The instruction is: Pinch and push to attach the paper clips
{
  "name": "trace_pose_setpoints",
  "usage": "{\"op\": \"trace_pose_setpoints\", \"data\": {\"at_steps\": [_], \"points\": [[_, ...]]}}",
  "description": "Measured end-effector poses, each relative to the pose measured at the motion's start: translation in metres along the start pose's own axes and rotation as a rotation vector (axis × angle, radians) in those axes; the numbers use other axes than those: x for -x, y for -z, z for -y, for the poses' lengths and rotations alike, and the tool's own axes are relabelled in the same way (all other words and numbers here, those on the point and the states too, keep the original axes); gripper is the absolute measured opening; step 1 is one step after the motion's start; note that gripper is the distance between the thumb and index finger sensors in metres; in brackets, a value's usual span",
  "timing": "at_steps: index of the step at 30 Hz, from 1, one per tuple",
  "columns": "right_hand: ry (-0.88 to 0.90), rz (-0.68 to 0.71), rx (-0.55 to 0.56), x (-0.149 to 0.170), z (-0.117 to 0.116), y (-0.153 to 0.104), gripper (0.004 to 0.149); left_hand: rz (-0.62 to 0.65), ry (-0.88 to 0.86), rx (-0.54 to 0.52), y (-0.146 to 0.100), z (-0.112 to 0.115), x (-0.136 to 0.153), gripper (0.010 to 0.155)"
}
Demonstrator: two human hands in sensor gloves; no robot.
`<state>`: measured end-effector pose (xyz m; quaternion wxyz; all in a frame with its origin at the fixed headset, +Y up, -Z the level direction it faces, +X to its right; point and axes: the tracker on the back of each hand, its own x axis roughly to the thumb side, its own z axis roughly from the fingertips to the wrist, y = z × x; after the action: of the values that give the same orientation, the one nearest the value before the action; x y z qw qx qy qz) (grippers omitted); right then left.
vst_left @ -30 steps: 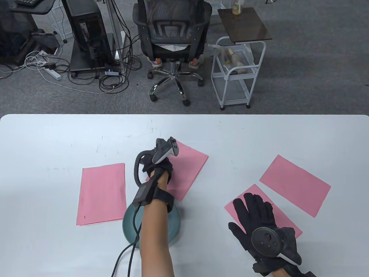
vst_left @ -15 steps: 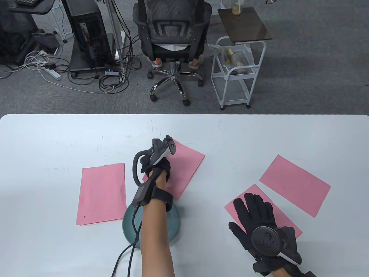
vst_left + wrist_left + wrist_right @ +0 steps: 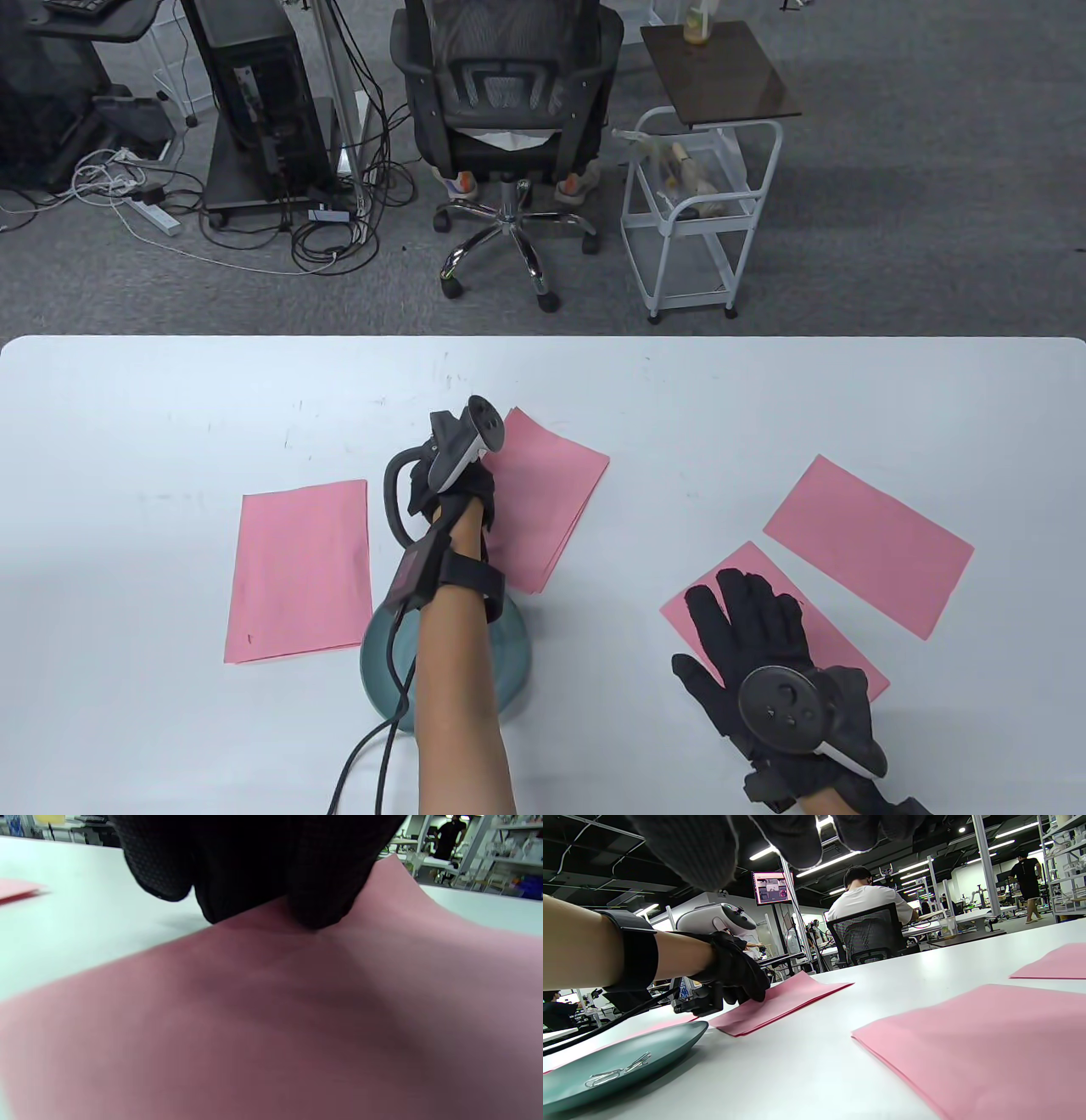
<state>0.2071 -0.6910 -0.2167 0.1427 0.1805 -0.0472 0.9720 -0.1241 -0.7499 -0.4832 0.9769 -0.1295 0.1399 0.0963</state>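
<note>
My left hand [image 3: 454, 492] is on the near left edge of the middle pink paper stack [image 3: 551, 492]. In the left wrist view its fingertips [image 3: 314, 899] hold the paper, which rises toward them. The right wrist view shows that hand [image 3: 734, 971] curled down onto the stack [image 3: 793, 995]. My right hand [image 3: 734, 632] lies flat with fingers spread on another pink stack [image 3: 840, 649]. A teal plate [image 3: 509, 645] lies under my left forearm; paper clips [image 3: 619, 1071] lie in it.
A third pink stack [image 3: 865, 543] lies at the right behind my right hand, and a fourth [image 3: 297, 569] at the left beside the plate. The glove cable [image 3: 373, 739] runs off the near edge. A chair and cart stand beyond the table's far edge.
My left hand has moved a little to the left, and the middle pink stack has shifted and turned slightly with it. The right hand has not moved.
</note>
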Motion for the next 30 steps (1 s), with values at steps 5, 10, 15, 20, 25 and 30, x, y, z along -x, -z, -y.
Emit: {"op": "trace_pose_setpoints", "data": {"at_steps": [5,10,15,20,25,30], "points": [[0.005,-0.004,0.004,0.001,0.001,0.0,0.071,0.01,-0.045,0.025,0.0,0.0,0.002,0.061],[0.004,-0.003,0.003,0.0,0.0,0.0,0.071,0.042,-0.079,0.033,-0.001,-0.001,-0.001,0.061],[0.005,-0.002,0.001,0.0,0.0,0.0,0.071,0.124,-0.179,0.039,-0.005,-0.007,0.002,0.052],[0.006,-0.004,0.002,0.001,0.0,0.0,0.071,0.176,-0.274,0.005,-0.015,-0.016,0.005,0.045],[0.012,-0.013,0.0,0.002,0.0,0.001,0.071,0.231,-0.374,-0.019,-0.029,-0.024,0.008,0.042],[0.015,-0.017,-0.002,0.003,0.001,0.001,0.071,0.314,-0.514,-0.04,-0.05,-0.031,0.014,0.041]]}}
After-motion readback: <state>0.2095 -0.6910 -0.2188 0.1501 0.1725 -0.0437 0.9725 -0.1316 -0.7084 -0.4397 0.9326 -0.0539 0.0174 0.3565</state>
